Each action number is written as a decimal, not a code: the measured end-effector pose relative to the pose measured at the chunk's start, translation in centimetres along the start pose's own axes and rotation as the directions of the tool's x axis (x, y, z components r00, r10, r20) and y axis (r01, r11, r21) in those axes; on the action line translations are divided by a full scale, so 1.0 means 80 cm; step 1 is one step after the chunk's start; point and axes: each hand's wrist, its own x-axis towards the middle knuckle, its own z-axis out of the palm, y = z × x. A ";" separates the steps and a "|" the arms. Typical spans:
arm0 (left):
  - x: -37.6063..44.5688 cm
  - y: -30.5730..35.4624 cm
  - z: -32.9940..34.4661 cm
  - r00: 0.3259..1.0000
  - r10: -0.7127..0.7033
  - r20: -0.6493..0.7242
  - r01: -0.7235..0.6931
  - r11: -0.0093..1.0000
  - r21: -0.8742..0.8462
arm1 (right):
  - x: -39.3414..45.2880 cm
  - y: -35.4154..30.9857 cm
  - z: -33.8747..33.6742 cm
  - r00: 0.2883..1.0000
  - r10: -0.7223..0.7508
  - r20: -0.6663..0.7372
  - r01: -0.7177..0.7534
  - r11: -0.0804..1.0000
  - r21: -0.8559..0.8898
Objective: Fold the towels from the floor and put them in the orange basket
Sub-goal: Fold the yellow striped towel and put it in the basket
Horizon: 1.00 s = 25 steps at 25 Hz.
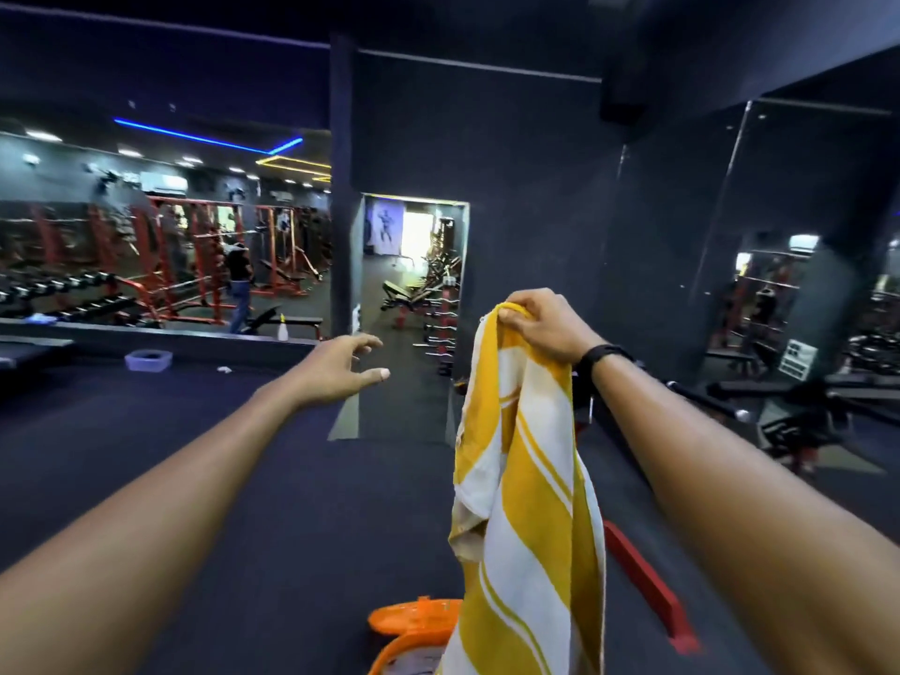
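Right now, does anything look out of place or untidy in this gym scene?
Little stands out. The yellow and white towel hangs bunched and unfolded from the right hand, which grips its top edge. On the dark floor far left lie a lavender tub and a small white scrap, which look left behind.

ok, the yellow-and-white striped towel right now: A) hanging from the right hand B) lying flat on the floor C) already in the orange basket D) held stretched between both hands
A: the right hand pinches the towel at its top edge and it hangs down, while the left hand is open and apart from it; the orange basket sits below.
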 end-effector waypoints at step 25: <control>0.349 0.081 0.117 0.938 0.348 -0.004 -0.306 0.818 -0.488 | 0.156 0.240 0.020 0.977 0.145 0.154 -0.170 0.972 0.164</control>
